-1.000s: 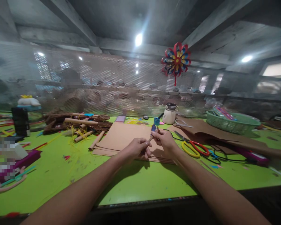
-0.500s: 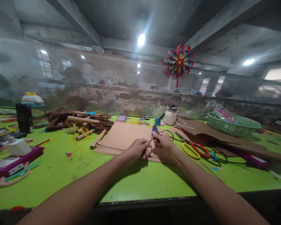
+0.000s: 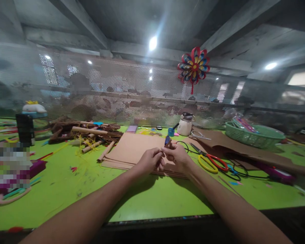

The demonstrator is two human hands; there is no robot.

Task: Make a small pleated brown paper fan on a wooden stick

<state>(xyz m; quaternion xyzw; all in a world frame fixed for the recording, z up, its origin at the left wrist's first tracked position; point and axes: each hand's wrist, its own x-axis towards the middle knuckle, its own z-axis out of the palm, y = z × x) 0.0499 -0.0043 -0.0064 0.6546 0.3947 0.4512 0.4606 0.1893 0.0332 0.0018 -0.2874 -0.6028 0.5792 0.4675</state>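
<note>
My left hand and my right hand meet fingertip to fingertip above a stack of brown paper sheets. Both are closed in a pinch. A small dark-blue piece on a thin brownish strip rises from the fingers of my right hand; its exact kind is too small to make out. Whatever lies between my left fingertips is hidden. Right of my hands lie scissors with one yellow and one red handle.
Brown paper rolls and dark scraps lie at the left. Behind the sheets stand a small blue jar and a white jug. A green basket sits at the right, near a purple power strip. A paper flower hangs on the mesh.
My right fingers have shifted slightly left and closer to my left fingertips. The blue piece has turned a little, and less of the brown strip shows between my hands.
</note>
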